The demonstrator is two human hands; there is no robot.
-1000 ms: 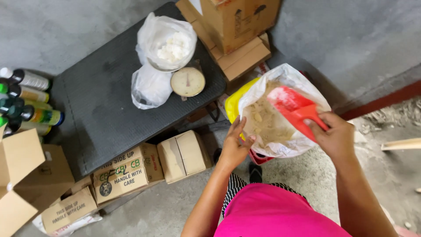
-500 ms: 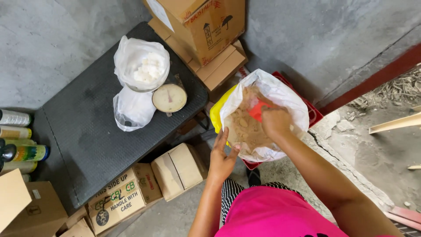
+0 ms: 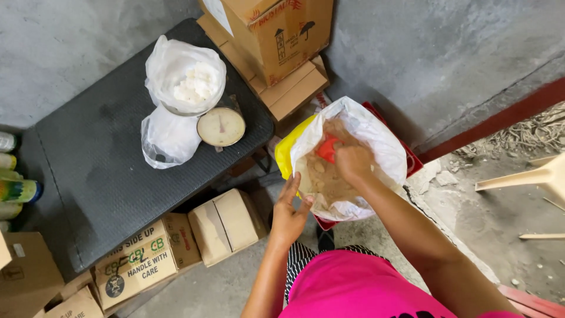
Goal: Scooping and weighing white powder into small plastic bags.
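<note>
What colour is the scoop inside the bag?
Red; the scoop shows best in the head view, under the right hand.
</note>
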